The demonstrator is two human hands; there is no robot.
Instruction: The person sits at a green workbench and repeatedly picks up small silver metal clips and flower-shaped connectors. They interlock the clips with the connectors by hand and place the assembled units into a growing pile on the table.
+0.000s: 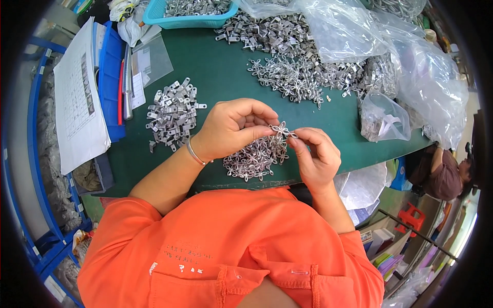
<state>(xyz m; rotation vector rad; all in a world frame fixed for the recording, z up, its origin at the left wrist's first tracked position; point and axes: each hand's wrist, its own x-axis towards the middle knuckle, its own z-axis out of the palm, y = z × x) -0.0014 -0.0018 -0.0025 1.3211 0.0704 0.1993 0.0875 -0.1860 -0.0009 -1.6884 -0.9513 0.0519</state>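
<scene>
My left hand (233, 127) and my right hand (317, 155) meet over the green table (221, 61), both pinching one small silver flower-shaped metal part (282, 129) between their fingertips. Just beneath them, by the table's front edge, lies a heap of the same flower-shaped parts (255, 155). A silver bangle sits on my left wrist. My orange shirt fills the lower part of the view.
A pile of small metal brackets (173, 113) lies left of my hands. More brackets and flower parts (292, 66) spread at the back, beside clear plastic bags (380, 115) and a teal basket (190, 13). Papers (79, 102) lie at left. Another person (444, 172) sits at right.
</scene>
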